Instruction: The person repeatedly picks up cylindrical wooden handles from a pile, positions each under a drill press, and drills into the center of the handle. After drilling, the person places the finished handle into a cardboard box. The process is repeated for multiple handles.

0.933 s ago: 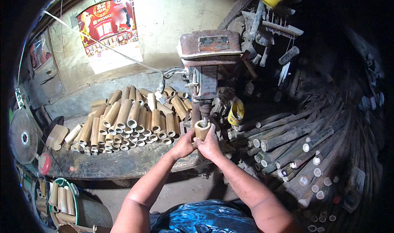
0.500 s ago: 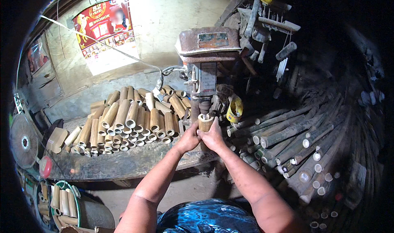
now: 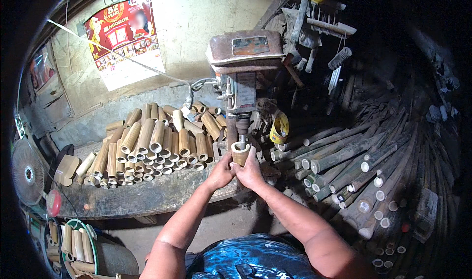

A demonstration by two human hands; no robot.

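A short bamboo cup (image 3: 240,153) is held upright directly beneath the spindle of the rusty drill press (image 3: 244,77), with the bit seen entering its open top. The cup is clamped from both sides: the left hand (image 3: 221,171) is wrapped on its left wall and the right hand (image 3: 250,172) on its right wall, fingers closed against the bamboo, the two hands touching each other below it. Left of the drill press, a stack of cut bamboo tubes (image 3: 152,141) is laid on the dark worktop (image 3: 147,195), open ends facing the person. Right of the drill press, long bamboo poles (image 3: 354,166) are piled, fanning outward. A yellow roll of tape (image 3: 279,128) is noted just right of the drill press column. A red-and-white poster (image 3: 127,40) is hung on the wall up and left of the drill press.
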